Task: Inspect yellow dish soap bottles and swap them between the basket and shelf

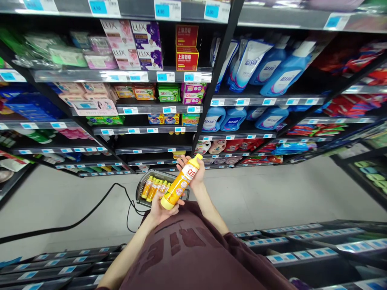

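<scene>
A yellow dish soap bottle [180,183] with a yellow cap and a white label lies slanted across both hands, its cap up and to the right. My left hand [161,209] is closed around the base end. Near the cap, my right hand [196,171] grips the label end, its fingers partly behind the bottle. Just left of the bottle, a grey shopping basket [139,189] sits low, holding several similar yellow bottles [152,187] side by side. The held bottle and my left hand cover part of the basket.
Shelves ahead carry boxed soap [133,44], soap bars [145,92] and blue detergent bottles [287,70]. A black cable [75,219] runs over the grey floor [256,193] from the left towards the basket. Another shelf rack [302,247] stands close behind me.
</scene>
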